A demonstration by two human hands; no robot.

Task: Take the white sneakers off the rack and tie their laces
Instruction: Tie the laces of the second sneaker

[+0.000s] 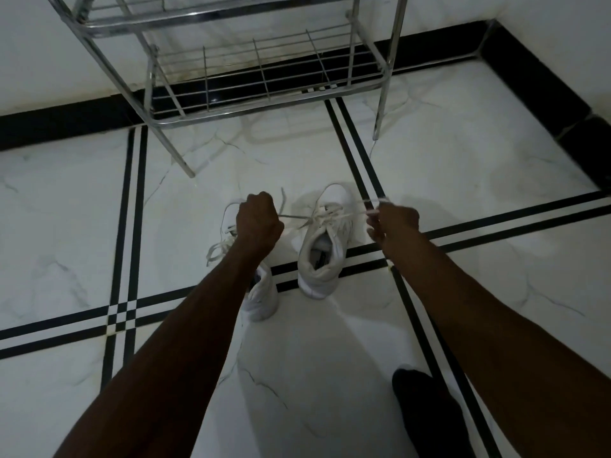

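Floor (463,153): white marble tile with black stripes, dim light. Steel rack (264,77) stands against the wall, and its lower shelf looks bare, so both sneakers are off it.

Both sit on the floor in front of us, toes toward the rack. Right sneaker (325,239) is upright and in full view. Left sneaker (261,292) is mostly hidden under our left forearm, its laces (216,251) trailing loose on the tile. A dark foot (426,408) shows at bottom right.

Left hand (259,219) is fisted around one end of the right sneaker's lace (317,218). Right hand (396,223) pinches the other end between fingertips. Lace is stretched taut both ways across the tongue.

We read this as cinching, probably the first knot, though we can't tell if a crossover is in.

To do it well: pull evenly and low, so the shoe doesn't lift or skid. Hold tension while forming loops. The left sneaker looks undone.
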